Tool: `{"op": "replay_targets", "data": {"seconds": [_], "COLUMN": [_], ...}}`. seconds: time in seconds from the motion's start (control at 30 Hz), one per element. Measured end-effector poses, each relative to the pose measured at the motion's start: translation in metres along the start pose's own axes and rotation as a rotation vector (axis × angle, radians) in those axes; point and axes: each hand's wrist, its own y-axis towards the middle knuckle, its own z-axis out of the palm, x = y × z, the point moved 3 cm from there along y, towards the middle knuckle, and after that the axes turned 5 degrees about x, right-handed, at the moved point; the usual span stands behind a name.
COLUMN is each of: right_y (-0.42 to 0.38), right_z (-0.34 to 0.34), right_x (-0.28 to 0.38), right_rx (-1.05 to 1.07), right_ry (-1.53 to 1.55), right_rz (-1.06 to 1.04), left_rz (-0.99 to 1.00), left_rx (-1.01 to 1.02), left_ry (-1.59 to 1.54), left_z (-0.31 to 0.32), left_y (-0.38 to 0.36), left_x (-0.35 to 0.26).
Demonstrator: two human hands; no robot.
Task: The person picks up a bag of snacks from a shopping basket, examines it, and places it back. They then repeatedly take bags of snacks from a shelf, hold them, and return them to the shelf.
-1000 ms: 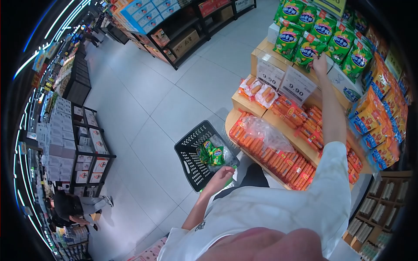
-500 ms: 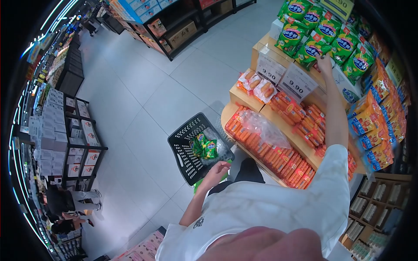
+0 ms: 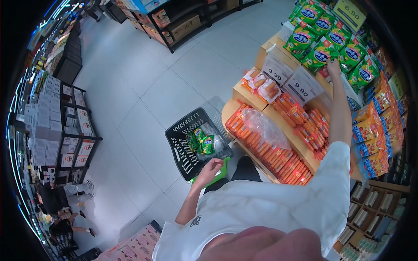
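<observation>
My right hand (image 3: 333, 68) reaches out to the display shelf, fingers closed at the lower edge of a green snack packet (image 3: 320, 55). Similar packets (image 3: 300, 38) stand around it in rows. Low in front of my body, my left hand (image 3: 211, 168) has its fingers curled together. It is above the green handle (image 3: 220, 170) of a black shopping basket (image 3: 180, 148). Whether those fingers touch the handle or hold anything is hidden. Inside the basket lie several small green packets (image 3: 206, 145) and some clear plastic.
Red-wrapped sausages (image 3: 272, 152) fill the wooden display (image 3: 228, 114) below two price signs (image 3: 304, 85). Orange snack bags (image 3: 374, 150) hang at the right. A rack of boxes (image 3: 80, 130) stands left, with people (image 3: 56, 198) near it. Pink boxes (image 3: 133, 248) are at the bottom.
The view has shifted slightly. My right hand stays at the green packet, now at its lower edge. My left hand has moved a little left relative to the basket handle.
</observation>
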Motion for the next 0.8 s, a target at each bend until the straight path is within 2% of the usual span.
{"op": "replay_targets", "data": {"seconds": [0.1, 0.13, 0.2, 0.23, 0.3, 0.33, 0.37, 0.43, 0.47, 0.5, 0.53, 0.6, 0.67, 0.7, 0.8], "right_y": [-0.003, 0.027, -0.049, -0.085, -0.176, -0.228, -0.283, -0.399, -0.437, -0.475, -0.514, -0.573, -0.601, -0.608, -0.611], "right_z": [-0.005, -0.007, -0.009, -0.003, 0.048, 0.08, 0.12, 0.185, 0.213, 0.24, 0.254, 0.271, 0.278, 0.283, 0.298], "right_x": [0.006, -0.025, 0.034, 0.05, 0.08, 0.093, 0.096, 0.119, 0.087, 0.049, 0.027, -0.02, -0.038, -0.05, -0.06], "right_rx": [0.074, 0.059, -0.294, -0.342, -0.169, -0.004, 0.187, 0.804, 0.935, 1.181, 1.219, 1.28, 1.294, 1.281, 1.21], "right_ry": [0.007, 0.111, -0.157, -0.157, 0.236, 0.094, 0.094, 0.028, -0.079, -0.165, -0.267, -0.242, -0.268, -0.297, -0.283], "right_rz": [-0.071, -0.325, -0.36, -0.331, -0.537, -0.598, -0.646, -0.459, -0.704, -0.634, -0.742, -0.761, -0.651, -0.612, -0.512], "left_rz": [-0.062, -0.067, -0.029, -0.012, 0.017, 0.007, -0.004, -0.044, -0.07, -0.101, -0.109, -0.195, -0.166, -0.231, -0.343], "left_rx": [0.023, 0.01, -0.044, -0.059, -0.088, -0.111, -0.128, -0.174, -0.205, -0.237, -0.277, -0.317, -0.424, -0.413, -0.478], "left_ry": [-0.026, 0.034, 0.029, 0.031, -0.03, -0.098, -0.16, -0.223, -0.233, -0.245, -0.197, -0.201, -0.257, -0.237, -0.252], "left_z": [-0.006, -0.009, -0.019, -0.024, -0.04, -0.047, -0.056, -0.076, -0.088, -0.101, -0.112, -0.134, -0.15, -0.158, -0.176], "left_y": [0.007, 0.005, 0.007, 0.01, 0.02, 0.02, 0.022, 0.028, 0.036, 0.046, 0.053, 0.057, 0.066, 0.065, 0.083], "left_x": [0.01, 0.002, 0.009, 0.016, 0.04, 0.042, 0.043, 0.052, 0.071, 0.097, 0.115, 0.131, 0.182, 0.18, 0.238]}}
